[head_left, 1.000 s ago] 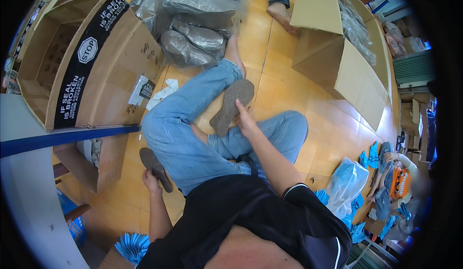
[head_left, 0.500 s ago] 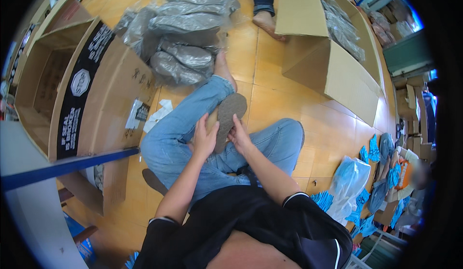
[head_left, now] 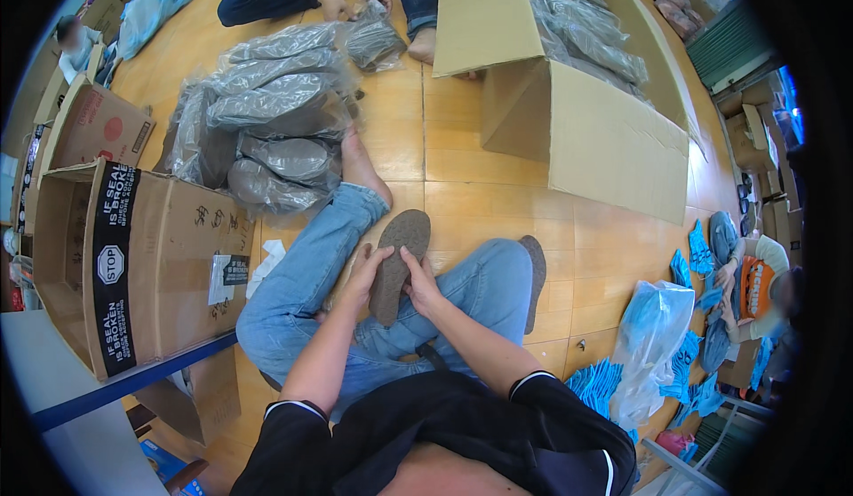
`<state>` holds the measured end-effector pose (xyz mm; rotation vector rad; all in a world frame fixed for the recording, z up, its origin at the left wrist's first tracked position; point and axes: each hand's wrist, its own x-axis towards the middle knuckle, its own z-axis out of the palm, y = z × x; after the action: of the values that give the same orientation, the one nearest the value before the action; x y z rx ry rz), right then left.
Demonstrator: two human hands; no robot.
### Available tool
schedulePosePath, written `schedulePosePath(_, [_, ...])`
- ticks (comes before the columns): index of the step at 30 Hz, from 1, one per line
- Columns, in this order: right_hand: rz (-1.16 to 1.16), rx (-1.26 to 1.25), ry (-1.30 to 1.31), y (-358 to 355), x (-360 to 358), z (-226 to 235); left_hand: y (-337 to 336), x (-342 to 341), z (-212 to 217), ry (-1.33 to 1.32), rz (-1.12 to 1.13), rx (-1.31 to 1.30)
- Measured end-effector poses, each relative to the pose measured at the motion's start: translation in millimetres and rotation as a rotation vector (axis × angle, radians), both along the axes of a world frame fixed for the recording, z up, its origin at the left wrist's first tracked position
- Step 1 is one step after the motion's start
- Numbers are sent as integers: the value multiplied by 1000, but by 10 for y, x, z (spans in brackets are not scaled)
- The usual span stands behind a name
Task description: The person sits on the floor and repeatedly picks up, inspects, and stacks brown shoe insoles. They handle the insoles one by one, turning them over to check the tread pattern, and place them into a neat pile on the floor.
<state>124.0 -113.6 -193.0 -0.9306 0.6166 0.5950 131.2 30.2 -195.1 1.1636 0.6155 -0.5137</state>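
A brown-grey insole [head_left: 404, 238] is held upright over my crossed legs, its wide end pointing away from me. My left hand [head_left: 361, 277] grips its left edge, thumb on the face towards me. On the opposite edge, my right hand [head_left: 420, 284] holds it the same way, fingers partly hidden behind. Another dark insole [head_left: 534, 284] lies on the floor beside my right knee. Beyond my left foot is a pile of clear plastic bags [head_left: 275, 96] with similar grey-brown pieces inside.
An open carton [head_left: 613, 145] with bagged pieces stands at far right; another carton [head_left: 178, 265] stands at left. Across from me, a co-worker's hands [head_left: 351, 3] handle a small clear bag [head_left: 375, 41]. Blue pieces and a plastic bag [head_left: 653, 327] lie at right.
The view has shifted, bringing the co-worker's hands and bag into sight. Both my hands keep hold of the insole, which now tilts a little differently. The insole by my right knee shows more fully.
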Motion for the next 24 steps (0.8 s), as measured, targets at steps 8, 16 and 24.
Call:
schedulePosePath(8, [303,-188,-580,0,-13,980,-74,-382,723,-364,349,-233])
schedulePosePath(16, [600,-305,-1069,100,-390,1841,-2,-992,1522,-622,676,-195])
schedulePosePath(24, [633,-175,-1061,179,-689,1975,64,-1472,1619,-755,616,-503])
